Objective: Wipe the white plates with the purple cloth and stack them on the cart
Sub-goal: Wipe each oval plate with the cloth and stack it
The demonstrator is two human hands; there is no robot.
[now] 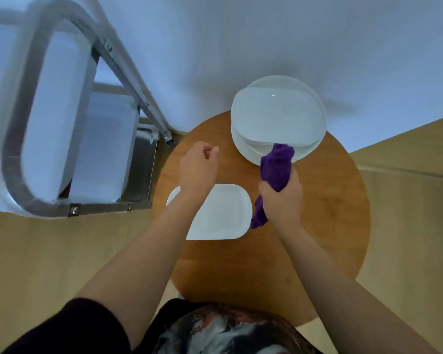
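A single white plate (223, 213) lies flat on the round wooden desk (317, 226), close to its left edge and partly under the left forearm. The left hand (197, 167) hovers above it, fingers loosely curled, holding nothing. The right hand (283, 198) is closed around the bunched purple cloth (276, 167), whose top overlaps the rim of the plate stack (276, 118) at the desk's far edge.

That stack overhangs the rim; a push from the cloth could probably tip it. The lone plate could slide off the left side.

The cart (49, 111) is blurred, and its shelves and contents are hard to read. How many plates are in the stack cannot be told.
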